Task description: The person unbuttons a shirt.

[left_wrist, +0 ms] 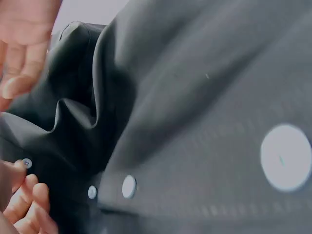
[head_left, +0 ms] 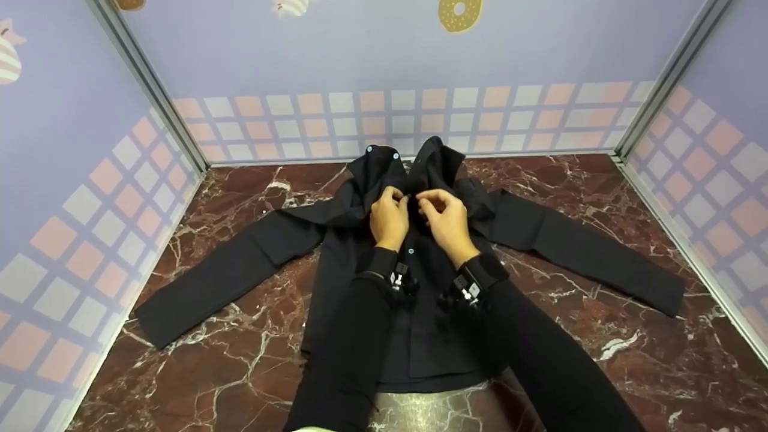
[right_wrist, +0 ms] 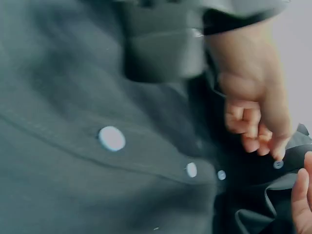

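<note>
A black long-sleeved shirt (head_left: pixel 354 282) lies front up with both sleeves spread, its collar (head_left: pixel 441 157) raised and parted at the far end. My left hand (head_left: pixel 390 221) pinches the front placket, its thumb against a pale button (left_wrist: pixel 27 163) in the left wrist view. Just across the opening, my right hand (head_left: pixel 445 221) holds its fingers fairly straight near the other front edge; in the right wrist view only its fingers (right_wrist: pixel 302 197) show at the border. Whether those fingertips touch cloth is unclear. Lower on the placket is another pale button (head_left: pixel 411 251).
Beneath the shirt is a dark red marbled tabletop (head_left: pixel 240 372). Purple panels with pink and white checks (head_left: pixel 372 114) stand behind and on both sides. Both wrists wear black straps with small devices (head_left: pixel 471 291). The sleeves reach far out to left and right.
</note>
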`<state>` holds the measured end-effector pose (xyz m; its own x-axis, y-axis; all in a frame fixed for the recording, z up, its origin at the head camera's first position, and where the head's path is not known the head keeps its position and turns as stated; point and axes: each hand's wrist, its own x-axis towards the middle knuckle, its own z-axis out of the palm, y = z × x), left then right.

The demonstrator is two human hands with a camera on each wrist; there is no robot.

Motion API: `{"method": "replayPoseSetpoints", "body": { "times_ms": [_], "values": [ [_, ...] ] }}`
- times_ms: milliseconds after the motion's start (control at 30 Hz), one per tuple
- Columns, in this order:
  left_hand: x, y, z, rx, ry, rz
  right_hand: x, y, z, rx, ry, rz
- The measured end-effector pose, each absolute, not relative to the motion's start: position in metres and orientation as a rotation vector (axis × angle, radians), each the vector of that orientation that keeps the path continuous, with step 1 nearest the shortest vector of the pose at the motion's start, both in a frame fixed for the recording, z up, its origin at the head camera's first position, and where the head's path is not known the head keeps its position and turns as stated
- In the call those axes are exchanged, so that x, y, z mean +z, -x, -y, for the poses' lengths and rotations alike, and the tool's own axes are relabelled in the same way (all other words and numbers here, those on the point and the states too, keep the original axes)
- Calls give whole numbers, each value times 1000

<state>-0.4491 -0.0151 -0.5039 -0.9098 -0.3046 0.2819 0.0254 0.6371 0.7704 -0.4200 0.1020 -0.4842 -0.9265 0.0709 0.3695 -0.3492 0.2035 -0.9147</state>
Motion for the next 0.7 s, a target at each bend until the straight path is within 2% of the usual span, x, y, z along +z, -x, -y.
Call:
{"method": "replayPoseSetpoints", "body": {
  "times_ms": [167,367,533,700],
  "values": [
    [-500,452,14,-1100,-230,2518,-490,417,-102,1773,-233,2184],
    [-491,448,23,-1132,-62,2516,-491,414,-97,1744,-279,2229],
    [-469,430,35,-1318,93,2440,-486,406,-96,1679,-396,2140],
    [-463,397,45,-1499,282,2350,-466,369,-95,1736,-484,2022]
  ]
}}
